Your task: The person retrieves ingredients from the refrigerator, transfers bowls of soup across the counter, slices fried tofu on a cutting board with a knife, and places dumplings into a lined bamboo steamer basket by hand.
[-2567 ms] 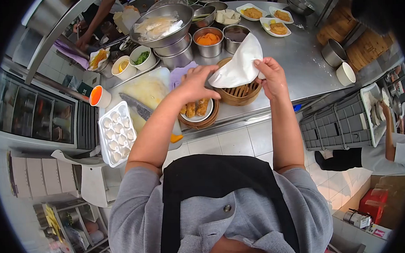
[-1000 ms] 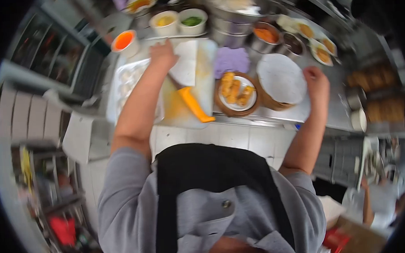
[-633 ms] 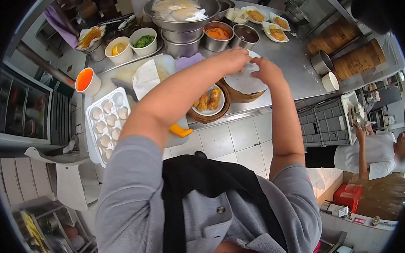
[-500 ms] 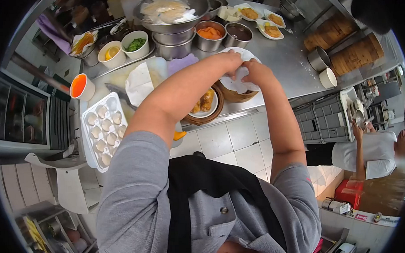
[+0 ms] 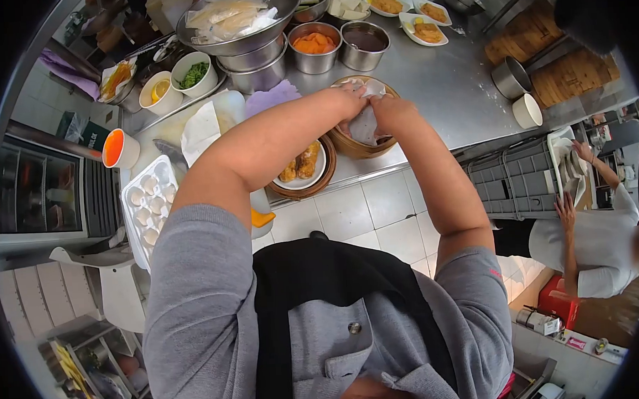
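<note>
Both my hands are inside a round bamboo steamer basket (image 5: 371,150) near the counter's front edge, on a thin whitish paper liner (image 5: 363,128). My left hand (image 5: 349,102) bends over the basket's left side, its fingers gripping the liner. My right hand (image 5: 394,115) is on the right side, thumb and fingers closed on the liner too. The fingertips are partly hidden. Just left of this basket, another steamer (image 5: 324,183) holds a white plate with browned rolls (image 5: 302,163) on it, partly covered by my left forearm.
Steel pots with orange pieces (image 5: 314,44) and dark liquid (image 5: 365,42) stand behind. A large steel bowl (image 5: 283,19) holds packets. Left are a tray of pale round pieces (image 5: 147,207) and a knife (image 5: 169,150). A co-worker (image 5: 592,237) stands at right by a grey crate (image 5: 529,176).
The white liner, bunched above the basket earlier, now lies lower inside it, with my hands lowered too. The view has shifted, and the co-worker's hands have moved apart.
</note>
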The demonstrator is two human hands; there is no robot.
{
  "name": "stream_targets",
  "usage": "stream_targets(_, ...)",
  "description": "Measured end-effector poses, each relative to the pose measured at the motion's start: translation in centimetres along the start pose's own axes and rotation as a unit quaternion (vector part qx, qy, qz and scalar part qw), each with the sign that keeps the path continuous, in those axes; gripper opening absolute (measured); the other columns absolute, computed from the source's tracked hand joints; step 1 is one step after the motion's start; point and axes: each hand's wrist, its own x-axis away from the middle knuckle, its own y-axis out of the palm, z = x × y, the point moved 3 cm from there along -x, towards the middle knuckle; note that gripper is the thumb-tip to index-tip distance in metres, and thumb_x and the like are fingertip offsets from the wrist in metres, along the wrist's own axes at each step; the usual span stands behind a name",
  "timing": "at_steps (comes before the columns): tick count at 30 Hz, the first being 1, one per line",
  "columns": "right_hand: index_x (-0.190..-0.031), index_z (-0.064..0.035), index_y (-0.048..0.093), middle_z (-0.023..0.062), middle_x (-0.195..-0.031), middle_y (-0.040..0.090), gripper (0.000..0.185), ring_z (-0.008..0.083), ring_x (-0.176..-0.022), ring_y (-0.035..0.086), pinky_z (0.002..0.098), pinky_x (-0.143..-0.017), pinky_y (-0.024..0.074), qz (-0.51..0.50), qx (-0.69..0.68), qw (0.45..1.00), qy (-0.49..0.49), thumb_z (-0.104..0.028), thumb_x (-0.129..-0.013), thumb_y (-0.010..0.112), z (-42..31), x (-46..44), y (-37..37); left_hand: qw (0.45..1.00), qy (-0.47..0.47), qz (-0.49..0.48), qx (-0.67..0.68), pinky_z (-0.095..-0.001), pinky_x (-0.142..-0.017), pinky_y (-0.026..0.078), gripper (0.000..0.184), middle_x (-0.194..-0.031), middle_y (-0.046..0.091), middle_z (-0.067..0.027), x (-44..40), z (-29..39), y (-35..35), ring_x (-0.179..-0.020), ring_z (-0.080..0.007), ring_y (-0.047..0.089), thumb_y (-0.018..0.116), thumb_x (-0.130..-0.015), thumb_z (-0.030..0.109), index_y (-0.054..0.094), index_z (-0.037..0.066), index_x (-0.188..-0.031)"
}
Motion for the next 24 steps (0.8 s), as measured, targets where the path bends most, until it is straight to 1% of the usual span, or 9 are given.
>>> stream_targets(5, -0.124, -0.0095, 0.046, 0.0126, -0.123, 0.054, 0.075, 0.0285, -0.110, 0.056, 0.0402, -0.086, 0.0494, 0.015, 0.003, 1.000, 0.018, -0.031, -0.062, 0.082, 0.3, -0.6, 0.5, 0.999, 0.007, 0.047, 0.022, -0.0432, -0.105, 0.033, 0.109, -0.146, 0.023, -0.0179, 1.1, -0.3, -0.4, -0.130, -0.0428, 0.029, 0.087, -0.047, 0.039, 0.035, 0.002, -0.135)
stream_targets(8, -0.118, -0.0075, 0.051, 0.0145, -0.120, 0.056, 0.068, 0.0297, -0.107, 0.057, 0.0395, -0.085, 0.0499, 0.049, 0.009, 0.999, 0.007, -0.028, -0.061, 0.082, 0.9, -0.8, 0.7, 0.989, 0.046, 0.129, 0.059, -0.0447, -0.100, 0.037, 0.097, -0.139, 0.035, -0.0180, 2.8, 0.0, -2.1, -0.123, -0.0405, 0.037, 0.086, -0.049, 0.042, 0.047, 0.001, -0.127)
stream_targets(11, -0.107, -0.0051, 0.057, 0.0166, -0.111, 0.060, 0.054, 0.0297, -0.097, 0.061, 0.0365, -0.078, 0.0503, 0.050, -0.065, 0.996, -0.045, -0.025, -0.062, 0.079, 2.5, -1.9, 0.4, 0.998, 0.021, 0.065, 0.016, -0.0439, -0.096, 0.039, 0.078, -0.123, 0.052, -0.0169, 1.8, 0.0, -1.9, -0.115, -0.0372, 0.045, 0.082, -0.051, 0.048, 0.062, 0.002, -0.111)
stream_targets(13, -0.096, -0.0034, 0.059, 0.0155, -0.099, 0.062, 0.038, 0.0241, -0.085, 0.061, 0.0330, -0.071, 0.0482, 0.115, -0.242, 0.963, -0.001, -0.021, -0.065, 0.074, 3.6, -1.5, -1.0, 0.999, 0.021, 0.005, 0.033, -0.0466, -0.099, 0.035, 0.066, -0.107, 0.062, -0.0151, 2.6, 0.7, -2.5, -0.113, -0.0328, 0.048, 0.077, -0.054, 0.054, 0.069, 0.005, -0.098)
stream_targets(15, -0.098, -0.0042, 0.058, 0.0171, -0.094, 0.062, 0.034, 0.0288, -0.087, 0.061, 0.0387, -0.074, 0.0483, 0.171, -0.400, 0.900, -0.036, -0.020, -0.070, 0.067, 3.7, 0.2, -2.4, 0.999, 0.014, -0.003, -0.050, -0.0522, -0.102, 0.028, 0.057, -0.108, 0.062, -0.0147, 4.0, 1.7, -3.8, -0.119, -0.0323, 0.044, 0.071, -0.064, 0.050, 0.069, 0.007, -0.101)
stream_targets(17, -0.102, -0.0024, 0.051, 0.0121, -0.095, 0.059, 0.039, 0.0187, -0.084, 0.058, 0.0315, -0.071, 0.0463, 0.193, -0.409, 0.888, -0.088, -0.017, -0.069, 0.066, 5.3, -1.3, -1.0, 0.998, -0.031, -0.001, -0.054, -0.0556, -0.102, 0.024, 0.047, -0.113, 0.061, -0.0138, 4.4, 1.9, -3.2, -0.124, -0.0316, 0.039, 0.066, -0.070, 0.043, 0.069, 0.010, -0.104)
stream_targets(20, -0.108, -0.0014, 0.045, 0.0176, -0.100, 0.056, 0.047, 0.0274, -0.090, 0.057, 0.0345, -0.079, 0.0455, 0.292, -0.210, 0.911, -0.200, -0.008, -0.066, 0.064, 5.8, -3.8, 0.8, 0.996, -0.047, -0.002, -0.080, -0.0518, -0.097, 0.030, 0.031, -0.112, 0.063, -0.0110, 2.8, 1.7, -1.3, -0.117, -0.0320, 0.045, 0.063, -0.074, 0.027, 0.070, 0.012, -0.100)
stream_targets(21, -0.109, -0.0017, 0.042, 0.0190, -0.102, 0.056, 0.052, 0.0295, -0.093, 0.057, 0.0351, -0.079, 0.0456, 0.262, -0.209, 0.925, -0.180, -0.003, -0.063, 0.066, 4.9, -3.8, 0.5, 0.996, -0.057, -0.011, -0.073, -0.0524, -0.093, 0.032, 0.029, -0.108, 0.064, -0.0103, 1.4, 1.1, -0.4, -0.111, -0.0311, 0.049, 0.063, -0.074, 0.028, 0.071, 0.013, -0.098)
stream_targets(24, -0.095, -0.0003, 0.052, 0.0174, -0.085, 0.062, 0.046, 0.0306, -0.090, 0.062, 0.0361, -0.077, 0.0469, 0.150, -0.092, 0.980, -0.096, -0.001, -0.054, 0.071, 2.4, -4.1, -1.2, 0.979, -0.085, 0.183, -0.018, -0.0594, -0.090, 0.031, 0.020, -0.109, 0.064, -0.0088, 2.1, 0.8, 1.1, -0.111, -0.0292, 0.050, 0.064, -0.073, 0.021, 0.073, 0.014, -0.089)
